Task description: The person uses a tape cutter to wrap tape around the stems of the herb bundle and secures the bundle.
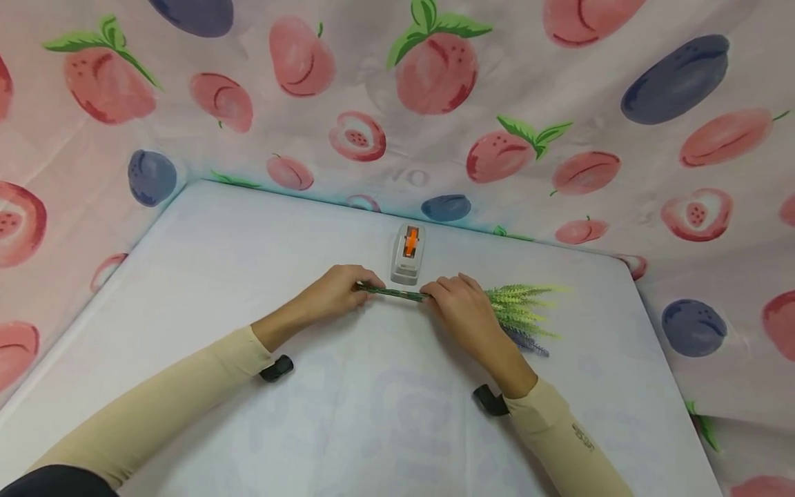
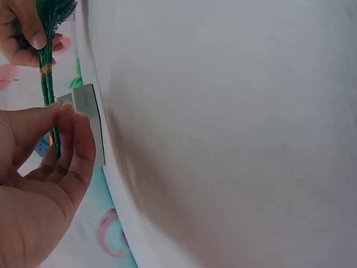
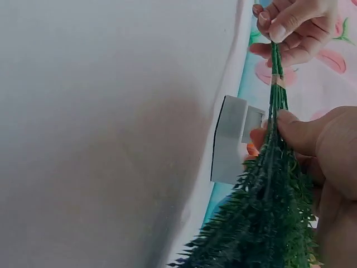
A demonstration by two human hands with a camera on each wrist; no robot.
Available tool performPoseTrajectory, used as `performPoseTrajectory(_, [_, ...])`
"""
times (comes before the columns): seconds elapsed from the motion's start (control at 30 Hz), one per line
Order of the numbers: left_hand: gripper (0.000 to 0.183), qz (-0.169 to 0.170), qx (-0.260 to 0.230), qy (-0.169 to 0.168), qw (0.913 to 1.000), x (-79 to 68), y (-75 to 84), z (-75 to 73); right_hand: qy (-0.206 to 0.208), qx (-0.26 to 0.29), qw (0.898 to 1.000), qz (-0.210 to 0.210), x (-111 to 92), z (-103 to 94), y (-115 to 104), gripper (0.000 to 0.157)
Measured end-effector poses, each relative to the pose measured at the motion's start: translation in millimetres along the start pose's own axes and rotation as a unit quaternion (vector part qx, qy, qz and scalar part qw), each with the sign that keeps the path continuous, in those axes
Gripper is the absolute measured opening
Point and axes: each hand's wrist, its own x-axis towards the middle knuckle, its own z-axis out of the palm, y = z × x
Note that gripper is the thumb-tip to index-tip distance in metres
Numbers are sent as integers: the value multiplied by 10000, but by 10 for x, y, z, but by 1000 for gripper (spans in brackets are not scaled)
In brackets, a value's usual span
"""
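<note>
A bunch of artificial flowers (image 1: 518, 310), with yellow-green and bluish-purple sprigs, is held level above the table between both hands. My left hand (image 1: 344, 290) pinches the stem ends between thumb and fingers. Nearer the leafy part, my right hand (image 1: 462, 307) grips the stems, with the sprigs spreading out to the right beyond it. A tan band of tape (image 3: 278, 81) circles the stems (image 2: 47, 89) between the two hands. Just behind the stems stands a grey tape dispenser (image 1: 406, 266) with an orange wheel.
The table (image 1: 373, 414) wears a white cover. Behind and beside it hangs a fruit-patterned cloth (image 1: 366, 55), meeting the table's back edge just beyond the dispenser. Black wrist cameras (image 1: 276, 368) sit under both forearms.
</note>
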Motion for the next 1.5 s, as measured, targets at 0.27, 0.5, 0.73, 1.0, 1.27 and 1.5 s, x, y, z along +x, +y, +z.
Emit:
performPoseTrajectory(0.27, [28, 59, -71, -226, 9997, 6, -20, -54, -334, -78, 9993, -118, 32, 61, 10, 27])
performPoseTrajectory(0.5, [29, 113, -20, -277, 9996, -7, -22, -71, -132, -44, 9996, -235, 26, 89, 54, 22])
performPoseTrajectory(0.73, [21, 73, 4, -94, 9999, -11, -33, -55, 119, -238, 9990, -354, 49, 68, 89, 17])
performPoseTrajectory(1.0, [20, 338, 332, 240, 9986, 20, -28, -61, 225, 0, 9995, -204, 83, 39, 87, 18])
performPoseTrajectory(1.27, [26, 524, 493, 348, 9968, 67, -31, -16, 70, 55, 9999, 50, 92, 32, 87, 16])
performPoseTrajectory(1.5, [28, 686, 421, 364, 9961, 86, -19, -7, -249, 2, 9997, 80, 133, 50, 74, 18])
